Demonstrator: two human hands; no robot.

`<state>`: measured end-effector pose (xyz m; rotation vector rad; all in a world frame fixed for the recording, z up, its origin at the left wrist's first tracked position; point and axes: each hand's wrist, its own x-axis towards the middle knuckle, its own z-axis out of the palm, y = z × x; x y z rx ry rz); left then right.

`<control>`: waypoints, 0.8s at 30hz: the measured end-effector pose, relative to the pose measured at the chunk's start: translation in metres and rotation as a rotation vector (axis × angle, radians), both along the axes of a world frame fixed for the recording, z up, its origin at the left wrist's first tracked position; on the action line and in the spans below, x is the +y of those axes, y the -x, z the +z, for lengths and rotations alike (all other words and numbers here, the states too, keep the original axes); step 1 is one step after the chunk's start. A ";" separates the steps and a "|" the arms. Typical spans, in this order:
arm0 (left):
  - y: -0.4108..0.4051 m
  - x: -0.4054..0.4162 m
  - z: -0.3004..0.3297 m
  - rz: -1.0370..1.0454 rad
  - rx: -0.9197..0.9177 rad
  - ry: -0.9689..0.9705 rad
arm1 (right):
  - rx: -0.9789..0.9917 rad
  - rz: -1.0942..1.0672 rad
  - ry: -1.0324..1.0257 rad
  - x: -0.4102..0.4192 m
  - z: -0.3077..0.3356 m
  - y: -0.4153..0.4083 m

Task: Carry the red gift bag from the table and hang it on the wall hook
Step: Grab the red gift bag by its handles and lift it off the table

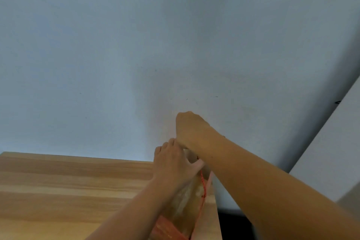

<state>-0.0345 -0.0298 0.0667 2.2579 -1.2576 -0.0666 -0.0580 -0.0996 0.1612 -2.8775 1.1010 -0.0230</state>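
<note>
From the head view, you are looking at a pale blue-grey wall [116, 45] that fills most of the frame, with the wooden bench [68, 191] butted up against it at lower left. Both of your bare arms reach forward and up toward the wall, meeting just past the far right corner of the bench. Your right hand [191, 128] is the higher one, pressed close to the wall with its back toward you and its knuckles bent, so it looks closed into a loose fist; what it has pinched inside is hidden by the hand itself, and I cannot tell whether a hook sits behind it. Your left hand [173, 163] lies just below and touching the right wrist, its fingers [165, 147] curled forward and its thumb stretched out to the right, where it meets the red cord handle [203, 185]. The hand is partly closed, though whether it truly grips the cord or only steadies it is not clear. The red gift bag [171, 228] hangs beneath your left forearm, over the right edge of the bench, its open top facing you so the pale brownish inside shows, with the red outer face visible at the bottom edge of the frame. The cord runs up from the bag's rim toward your two hands. To the far right a lighter wall panel [331, 152] angles away, and a dark gap lies below it.
</note>
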 end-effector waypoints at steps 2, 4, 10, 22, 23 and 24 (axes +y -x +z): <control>-0.001 0.003 -0.001 0.024 0.018 0.050 | 0.021 -0.010 -0.031 0.004 0.000 0.001; -0.005 0.007 -0.001 0.030 0.014 0.109 | 0.047 -0.021 -0.080 0.008 0.002 0.004; -0.025 0.025 0.019 -0.100 -0.113 -0.034 | 0.122 0.048 -0.342 0.004 0.012 0.037; -0.043 0.060 0.047 -0.080 -0.210 -0.005 | -0.045 0.181 -0.080 0.031 -0.019 0.050; -0.045 0.063 0.047 -0.078 -0.207 0.000 | -0.077 0.180 -0.103 0.033 -0.018 0.051; -0.047 0.066 0.048 -0.079 -0.209 0.008 | -0.107 0.183 -0.112 0.034 -0.017 0.051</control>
